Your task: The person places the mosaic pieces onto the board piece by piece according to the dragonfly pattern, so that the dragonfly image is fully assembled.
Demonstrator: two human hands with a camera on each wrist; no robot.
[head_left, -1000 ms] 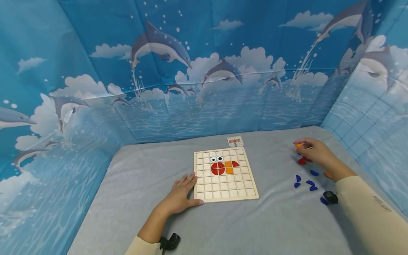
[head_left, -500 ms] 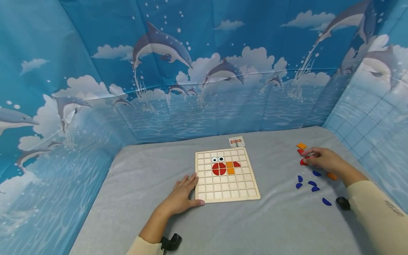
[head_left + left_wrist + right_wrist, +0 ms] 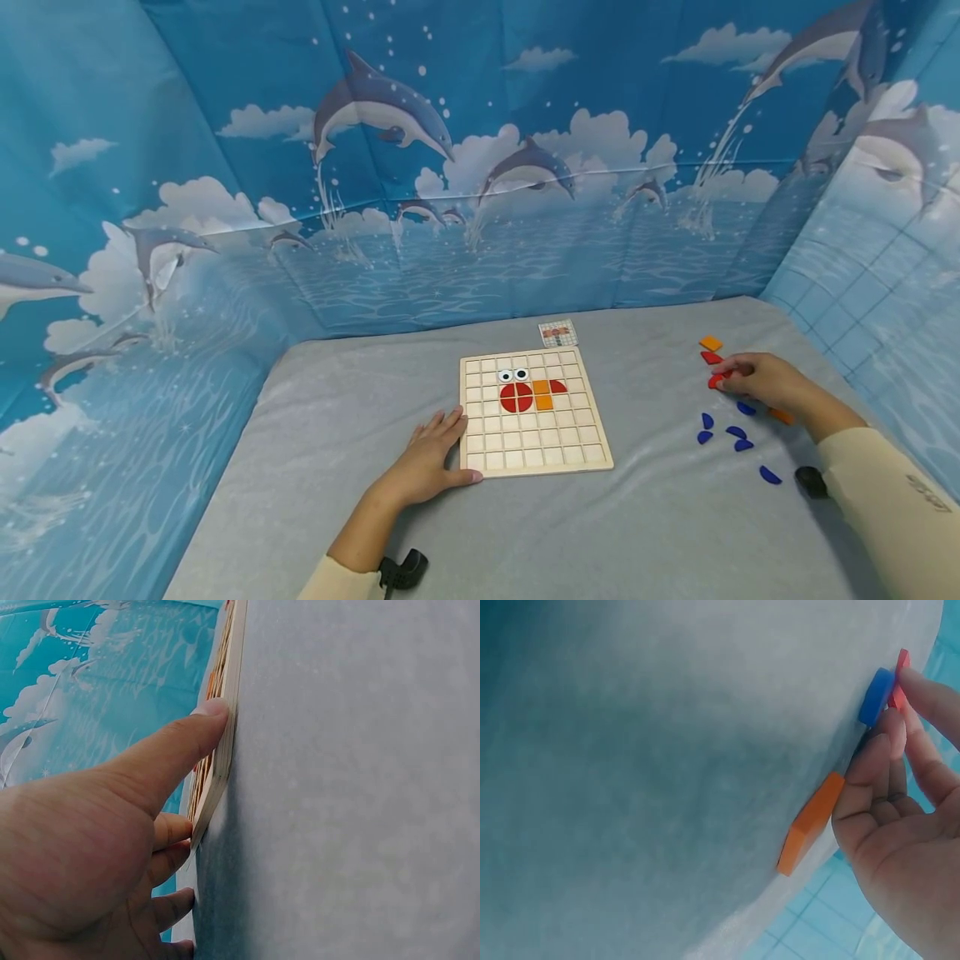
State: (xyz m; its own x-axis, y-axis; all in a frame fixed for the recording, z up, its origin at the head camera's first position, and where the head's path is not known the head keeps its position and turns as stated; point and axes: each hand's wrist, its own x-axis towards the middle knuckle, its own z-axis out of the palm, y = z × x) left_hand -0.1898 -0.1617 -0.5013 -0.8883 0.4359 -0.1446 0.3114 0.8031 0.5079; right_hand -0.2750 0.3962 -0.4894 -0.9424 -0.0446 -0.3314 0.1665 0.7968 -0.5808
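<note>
1. The grip of your right hand (image 3: 768, 381) pinches a red piece (image 3: 717, 381) between the fingertips, low over the grey cloth-covered surface (image 3: 585, 533), toward its right edge.
2. Just beyond your fingertips, toward the surface's far edge, lie another red piece (image 3: 712, 357) and an orange square (image 3: 710, 342).
3. On the near side of your hand you have six blue pieces (image 3: 737, 432), scattered, and an orange piece (image 3: 781, 415) partly hidden by your wrist.
4. Your left hand (image 3: 423, 462) lies spread, fingers touching the left edge of the gridded wooden board (image 3: 510, 458), thumb at its near-left corner.
5. On that board, you see two eye pieces (image 3: 513, 376) above a red circle (image 3: 516, 397) of quarter pieces; to its right, two stacked orange squares (image 3: 542, 395), then a red quarter (image 3: 558, 387).
6. A small pattern card (image 3: 558, 334) lies between the board's far-right corner and the surface's far edge.
7. Past that edge hangs a dolphin-printed curtain (image 3: 480, 275).
</note>
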